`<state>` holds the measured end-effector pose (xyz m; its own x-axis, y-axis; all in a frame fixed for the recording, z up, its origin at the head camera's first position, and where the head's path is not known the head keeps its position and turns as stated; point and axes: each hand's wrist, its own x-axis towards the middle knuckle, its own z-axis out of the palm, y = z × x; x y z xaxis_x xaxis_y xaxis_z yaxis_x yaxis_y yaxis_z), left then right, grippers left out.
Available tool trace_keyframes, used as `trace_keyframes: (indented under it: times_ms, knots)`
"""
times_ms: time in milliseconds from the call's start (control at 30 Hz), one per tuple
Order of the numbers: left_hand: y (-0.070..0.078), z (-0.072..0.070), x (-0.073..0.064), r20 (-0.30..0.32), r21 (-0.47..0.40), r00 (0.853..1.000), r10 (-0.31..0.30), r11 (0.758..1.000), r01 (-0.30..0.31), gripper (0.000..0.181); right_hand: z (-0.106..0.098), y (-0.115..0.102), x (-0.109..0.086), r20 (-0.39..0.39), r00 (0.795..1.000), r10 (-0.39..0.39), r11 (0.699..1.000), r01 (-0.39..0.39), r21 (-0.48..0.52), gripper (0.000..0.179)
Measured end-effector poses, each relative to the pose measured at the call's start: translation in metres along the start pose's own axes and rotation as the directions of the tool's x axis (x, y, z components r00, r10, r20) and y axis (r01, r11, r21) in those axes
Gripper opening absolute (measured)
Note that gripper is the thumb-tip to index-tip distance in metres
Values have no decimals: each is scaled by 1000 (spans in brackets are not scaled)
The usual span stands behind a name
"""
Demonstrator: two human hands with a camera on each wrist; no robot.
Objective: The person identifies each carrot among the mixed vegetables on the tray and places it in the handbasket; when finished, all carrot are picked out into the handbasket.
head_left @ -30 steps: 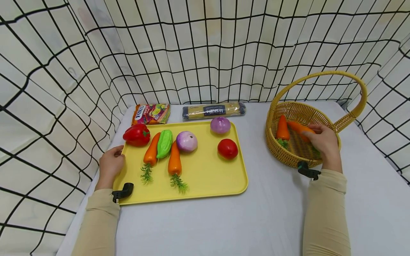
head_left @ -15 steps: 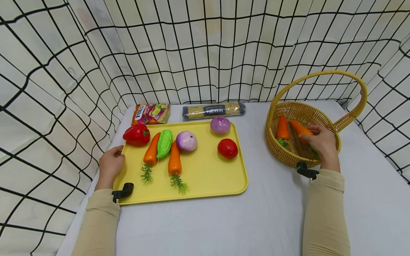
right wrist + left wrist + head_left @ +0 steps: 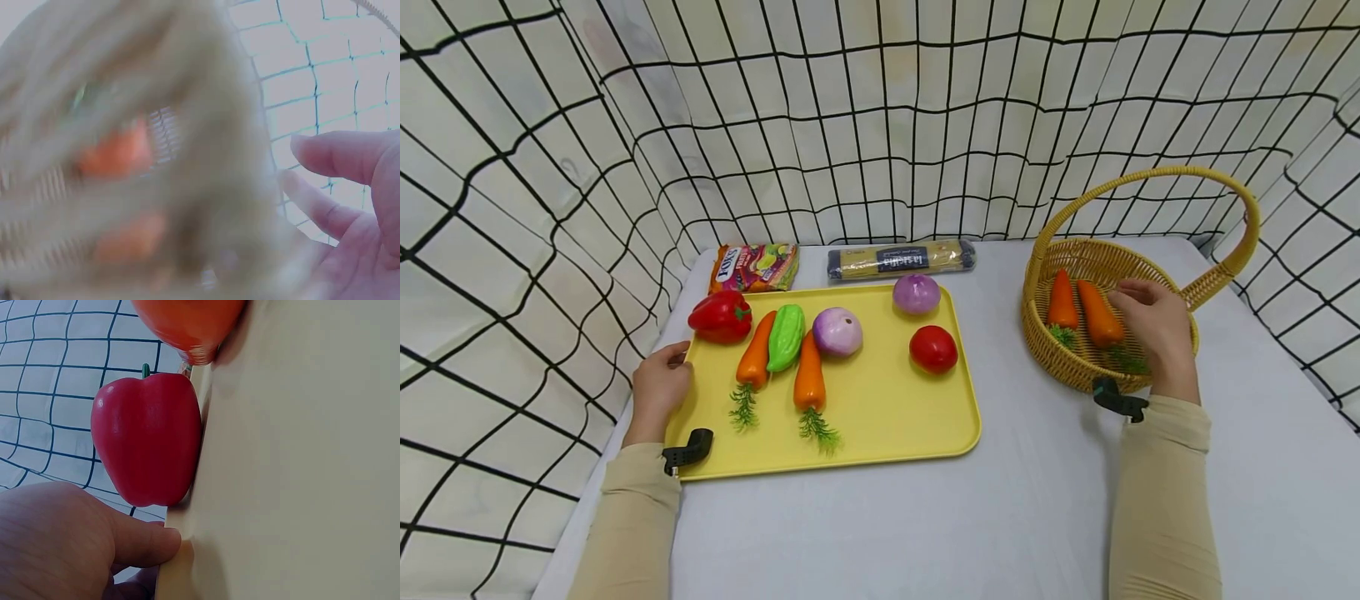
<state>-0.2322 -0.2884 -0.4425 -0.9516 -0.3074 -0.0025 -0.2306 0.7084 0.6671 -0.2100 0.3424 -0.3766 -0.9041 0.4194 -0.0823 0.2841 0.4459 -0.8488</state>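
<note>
My left hand (image 3: 660, 385) grips the left edge of a yellow tray (image 3: 902, 417), thumb on top of the rim in the left wrist view and fingers partly hidden below. Just beyond it a red bell pepper (image 3: 721, 317) lies over the tray's corner. On the right, my right hand (image 3: 1159, 329) is over a wicker basket (image 3: 1037, 348) and holds nothing; its thumb and fingers stand apart in the right wrist view. Inside the basket lie a carrot (image 3: 1062, 302) and a second carrot (image 3: 1101, 317), the latter close to my right fingers. The basket is blurred in the right wrist view.
The tray also bears two orange carrots (image 3: 808, 379), a green vegetable (image 3: 786, 337), two purple onions (image 3: 838, 332) and a red tomato (image 3: 933, 349). Behind it lie a candy bag (image 3: 756, 267) and a pasta packet (image 3: 901, 259). The basket's tall handle (image 3: 1187, 172) arches up.
My right hand has let go of the second carrot, which now lies in the basket beside the first with its tip pointing away. My left hand and the tray have not moved.
</note>
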Motion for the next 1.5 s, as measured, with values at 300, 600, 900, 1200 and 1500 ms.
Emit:
trace_keyframes:
  times_ms: [300, 600, 900, 1200, 1500]
  knots:
    - [0, 0, 1, 6, -3, 1000, 1, 1000, -1, 46, 15, -37, -20, -20, 993, -119, 992, 120, 42, 58]
    - [0, 1, -2, -6, -12, 1000, -4, 1000, 4, 47, 53, -76, -48, 1, 948, -318, 948, 318, 12, 49]
    - [0, 2, 0, -16, -15, 1000, -17, 1000, 17, 46, 109, -92, -64, 114, 918, -380, 924, 382, 5, 38]
    - [0, 1, -1, -21, -14, 1000, -13, 1000, 13, 47, 154, -101, -90, 282, 852, -440, 891, 452, 25, 29]
    - [1, 1, -2, -14, -23, 1000, -24, 999, 23, 47, 196, -104, -118, 360, 785, -505, 847, 531, 31, 27]
